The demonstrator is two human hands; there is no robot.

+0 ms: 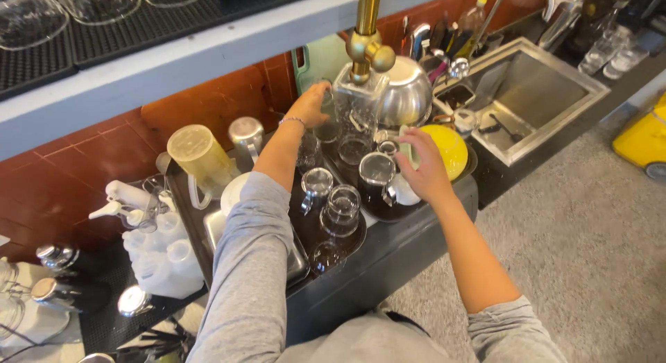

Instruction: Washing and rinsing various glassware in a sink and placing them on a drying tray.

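My left hand (310, 104) reaches forward over the sink and grips a clear glass pitcher (354, 106) held under a brass tap (365, 37). My right hand (424, 170) sits lower, over the sink's right side, on a white piece (404, 193) that I cannot make out clearly, beside a yellow sponge (447, 149). Several clear glasses, such as one glass (342, 209), stand in the dark sink basin (416, 228) between my arms. A steel bowl (406, 92) lies upside down behind the pitcher.
A yellowish plastic jug (198, 155) and a steel cup (246, 135) stand left of the sink. White spray bottles (156, 245) sit at the left. A second steel sink (538, 92) is at the right. Upturned glasses (28, 16) rest on the upper shelf.
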